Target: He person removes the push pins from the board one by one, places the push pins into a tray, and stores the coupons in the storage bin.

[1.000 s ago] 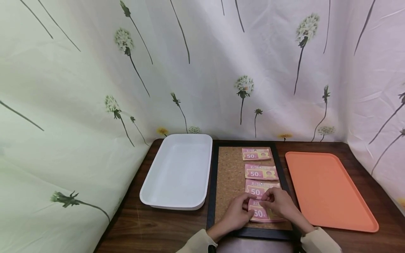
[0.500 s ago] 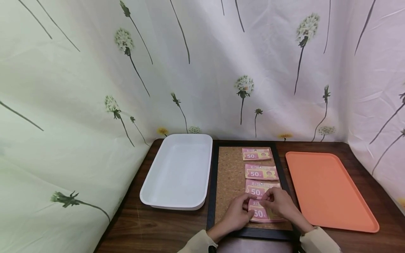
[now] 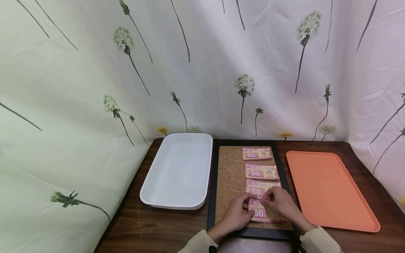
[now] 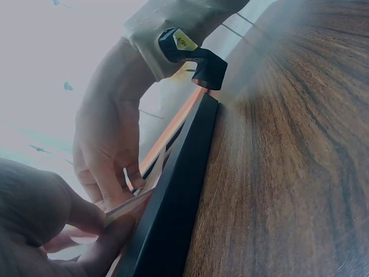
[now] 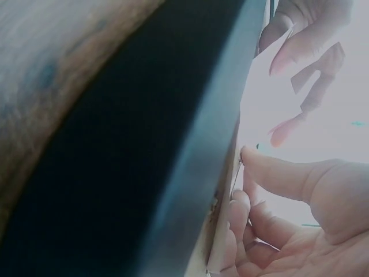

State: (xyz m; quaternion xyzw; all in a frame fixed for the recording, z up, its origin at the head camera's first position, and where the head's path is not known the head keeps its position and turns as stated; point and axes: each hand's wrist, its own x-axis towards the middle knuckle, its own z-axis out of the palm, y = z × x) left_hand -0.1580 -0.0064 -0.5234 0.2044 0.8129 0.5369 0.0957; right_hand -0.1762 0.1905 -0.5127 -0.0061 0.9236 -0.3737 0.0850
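Only the view has shifted slightly: the left hand (image 3: 235, 212) pinches the left end of the nearest coupon (image 3: 264, 218), its long axis crossing the corkboard (image 3: 231, 172), and the right hand (image 3: 279, 203), at its top middle, pinches what may be a pin (image 5: 237, 176).

A curtained booth of sorts here, dandelion-print cloth (image 3: 209, 73) across top and sides, wooden table (image 3: 158, 225) at lower centre!

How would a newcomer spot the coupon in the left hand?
Find the corkboard between the white tub and orange tray. Four pink coupons run down its right side. The bottom coupon, nearest the camera, has the left hand pinching its edge.
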